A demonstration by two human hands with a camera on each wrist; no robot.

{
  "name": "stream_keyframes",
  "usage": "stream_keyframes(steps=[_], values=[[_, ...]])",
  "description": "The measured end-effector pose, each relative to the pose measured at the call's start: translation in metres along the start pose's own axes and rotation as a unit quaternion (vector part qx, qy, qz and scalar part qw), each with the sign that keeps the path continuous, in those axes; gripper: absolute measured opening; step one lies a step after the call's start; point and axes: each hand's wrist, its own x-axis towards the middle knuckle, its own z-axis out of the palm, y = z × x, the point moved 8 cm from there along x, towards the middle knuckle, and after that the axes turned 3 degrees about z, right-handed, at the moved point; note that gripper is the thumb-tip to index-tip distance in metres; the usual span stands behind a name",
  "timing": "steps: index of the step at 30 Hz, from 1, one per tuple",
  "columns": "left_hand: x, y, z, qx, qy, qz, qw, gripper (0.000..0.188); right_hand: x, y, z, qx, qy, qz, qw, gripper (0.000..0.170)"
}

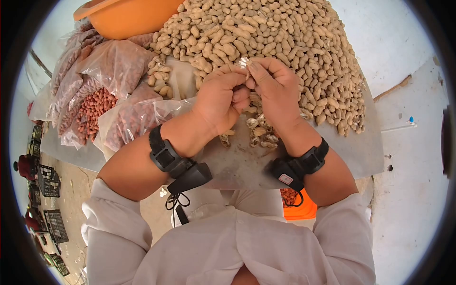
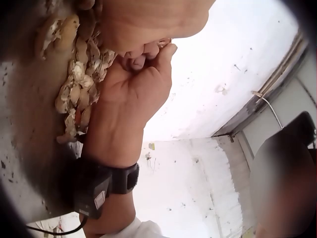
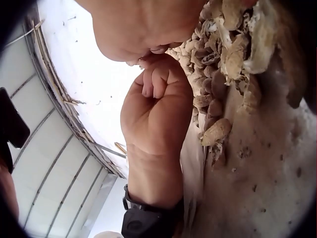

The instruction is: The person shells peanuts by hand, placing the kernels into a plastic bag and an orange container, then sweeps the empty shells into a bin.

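Bags [image 1: 121,59] of clear plastic lay at the far left, and reddish kernels [image 1: 95,114] showed through the film. Right of them came the left hand [image 1: 218,97], its fingers curled in and their tips pinching a small peanut pod [image 1: 244,62] from one side. For this step, which looked like splitting the pod, that hand did best as the steady one, with a light hold close to the seam, so that the shell gave way before the kernel was bruised.

The pod sat between the two sets of fingertips, raised over the tabletop [image 1: 237,166]. Its upper end stood out bright white, apparently the shell's inner face catching the light; the rest was mostly covered by fingers, and whether a kernel remained inside could not be told. Below it, cracked shells [image 1: 259,130] were scattered on the grey surface, ragged and pale within.

On the other side, the right hand [image 1: 278,90] had its thumb and curled fingers closed on the same pod. A short twist or thumb push along the seam seemed wiser there than a hard squeeze. Behind and further right rose a heap of unshelled peanuts [image 1: 294,52], tan, dry and netted with ridges.
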Motion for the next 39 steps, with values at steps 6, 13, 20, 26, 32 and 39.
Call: stream_keyframes(steps=[6, 13, 20, 26, 32, 39], values=[[0.001, 0.003, -0.004, 0.045, 0.006, 0.003, 0.999, 0.006, 0.007, 0.011, -0.007, 0.112, -0.018, 0.033, 0.993, 0.019], [-0.004, 0.013, -0.004, 0.03, 0.007, 0.041, 0.999, 0.012, 0.002, -0.026, -0.011, -0.226, 0.018, -0.152, 0.962, 0.018], [-0.004, 0.017, -0.002, 0.069, -0.01, 0.033, 0.997, 0.01, -0.002, -0.028, -0.001, -0.258, -0.018, -0.167, 0.951, 0.015], [-0.004, 0.017, 0.001, 0.07, -0.04, 0.033, 0.996, 0.009, -0.005, -0.039, 0.005, -0.261, -0.034, -0.225, 0.938, 0.015], [-0.002, 0.016, -0.001, 0.053, -0.067, 0.018, 0.996, 0.006, -0.007, -0.039, 0.007, -0.262, -0.05, -0.234, 0.935, 0.014], [-0.004, 0.017, 0.003, 0.071, -0.09, 0.03, 0.993, 0.007, -0.008, -0.039, 0.008, -0.238, -0.056, -0.22, 0.944, 0.013]])
